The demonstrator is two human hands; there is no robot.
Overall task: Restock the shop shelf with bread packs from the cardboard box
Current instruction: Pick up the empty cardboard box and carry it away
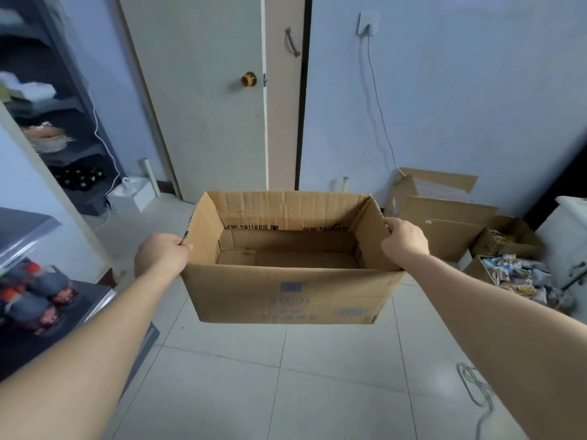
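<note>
Both hands hold the open cardboard box (286,293) up above the tiled floor (317,376): the left hand (162,254) grips its left flap, the right hand (405,241) its right flap. Nothing shows inside the box. A dark shelf (68,128) stands at far left.

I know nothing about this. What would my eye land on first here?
The open cardboard box held up in the middle of the view, with nothing visible inside. The left hand grips its left wall and the right hand its right wall. On the floor at the right, another carton brims with crinkly packets.
</note>
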